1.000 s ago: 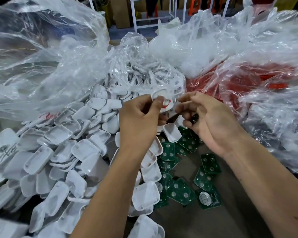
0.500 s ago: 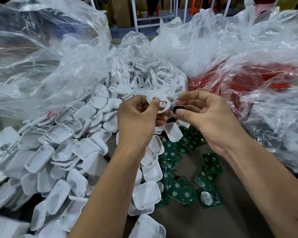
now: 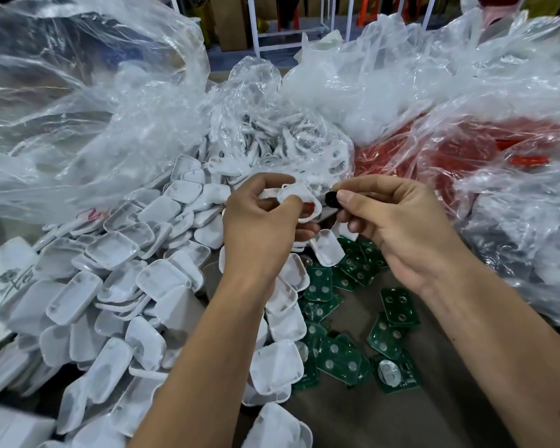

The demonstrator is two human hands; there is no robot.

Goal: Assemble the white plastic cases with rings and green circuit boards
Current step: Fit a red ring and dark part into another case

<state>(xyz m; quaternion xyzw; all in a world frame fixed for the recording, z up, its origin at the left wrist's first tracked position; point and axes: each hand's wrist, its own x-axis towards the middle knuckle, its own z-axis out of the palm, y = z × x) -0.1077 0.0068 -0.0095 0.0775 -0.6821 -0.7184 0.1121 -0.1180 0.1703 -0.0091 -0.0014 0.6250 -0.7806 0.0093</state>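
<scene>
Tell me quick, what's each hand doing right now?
Left hand: gripping a white plastic case.
Right hand: pinching a small black ring.

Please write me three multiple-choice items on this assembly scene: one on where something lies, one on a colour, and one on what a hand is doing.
1. Where do the green circuit boards lie relative to the pile of white cases?
A. To its right
B. On top of it
C. Inside a bag

2. What colour is the small part pinched by the right hand?
A. Green
B. Black
C. Red

3. What is the left hand doing?
A. Resting flat on the table
B. Hanging idle
C. Holding a white case

Answers: 1 A, the boards are spread on bare table to the right of the pile. 2 B, the part between thumb and fingertip is black. 3 C, its fingers are curled round the raised case.
</scene>
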